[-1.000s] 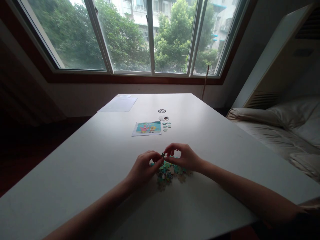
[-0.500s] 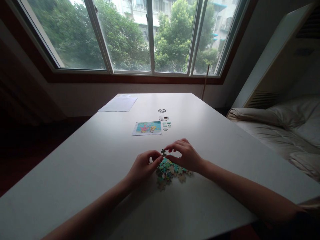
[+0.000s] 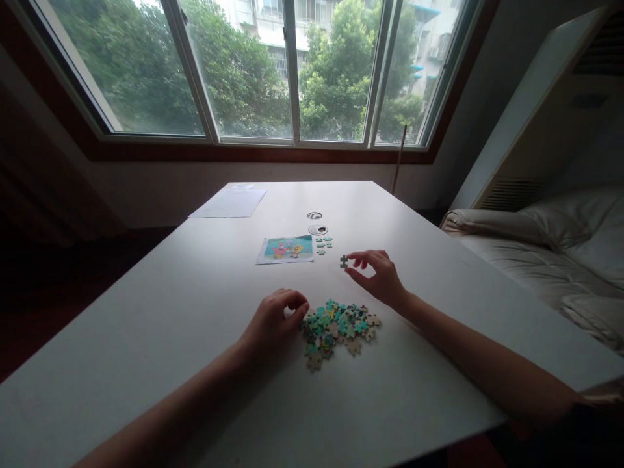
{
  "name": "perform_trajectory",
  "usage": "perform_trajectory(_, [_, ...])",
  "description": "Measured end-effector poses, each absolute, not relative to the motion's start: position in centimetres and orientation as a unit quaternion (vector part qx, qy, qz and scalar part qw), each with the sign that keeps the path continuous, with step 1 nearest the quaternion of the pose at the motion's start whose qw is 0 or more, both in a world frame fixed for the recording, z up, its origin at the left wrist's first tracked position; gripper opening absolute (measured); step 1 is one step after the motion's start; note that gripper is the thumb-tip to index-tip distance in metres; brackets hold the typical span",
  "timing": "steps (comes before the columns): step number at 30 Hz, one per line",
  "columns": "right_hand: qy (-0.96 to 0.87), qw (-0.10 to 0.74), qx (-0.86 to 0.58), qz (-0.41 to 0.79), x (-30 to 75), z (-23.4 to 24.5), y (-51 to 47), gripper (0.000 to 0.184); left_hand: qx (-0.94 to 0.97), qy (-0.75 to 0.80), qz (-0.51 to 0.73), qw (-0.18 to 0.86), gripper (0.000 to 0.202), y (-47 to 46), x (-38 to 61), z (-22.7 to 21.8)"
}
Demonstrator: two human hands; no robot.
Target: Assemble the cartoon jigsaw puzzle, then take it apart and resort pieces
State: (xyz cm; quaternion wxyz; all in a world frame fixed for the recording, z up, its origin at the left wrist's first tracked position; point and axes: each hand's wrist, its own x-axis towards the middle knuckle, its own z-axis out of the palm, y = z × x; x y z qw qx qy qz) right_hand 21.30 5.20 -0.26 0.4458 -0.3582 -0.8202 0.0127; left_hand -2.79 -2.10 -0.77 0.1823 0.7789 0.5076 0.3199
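My right hand [image 3: 375, 276] pinches a dark-looking jigsaw puzzle piece [image 3: 344, 261] by its right edge, between thumb and fingers, above the table beyond the pile. At the left side of the pile of puzzle pieces [image 3: 341, 325] rests my left hand [image 3: 277, 315]. Its fingers are curled in and the thumb comes close to the fingertips; whether anything is between them I cannot make out. The heap mixes teal, green and multicoloured faces with tan backs. Farther off, several sorted teal pieces [image 3: 320, 245] lie beside a colourful cartoon picture sheet [image 3: 285, 249].
Two small round items [image 3: 318, 230] [image 3: 314, 215] lie behind the sorted pieces. White paper [image 3: 229, 203] covers part of the far left corner of the white table [image 3: 160, 312]. A pale sofa [image 3: 517, 253] stands to the right, and a window [image 3: 253, 71] is ahead.
My right hand has moved away from my left hand, to the right and farther out, carrying the puzzle piece. My left hand has shifted slightly left, and the pile is more exposed.
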Motion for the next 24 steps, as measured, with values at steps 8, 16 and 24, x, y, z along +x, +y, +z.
perform_trajectory(8, [-0.814,0.469,-0.343,0.004,21.07,-0.53,5.24,0.019,0.78,0.508,0.318,0.18,0.015,-1.96,-2.82,-1.06])
perform_trajectory(16, [-0.811,0.472,-0.345,0.001,21.01,-0.52,5.22,0.018,0.779,0.509,0.318,0.184,0.015,-1.89,-2.82,-1.04])
perform_trajectory(24, [-0.812,0.462,-0.356,0.021,21.01,-0.4,5.08,0.019,0.774,0.515,0.318,0.187,0.015,-1.99,-2.66,-1.07])
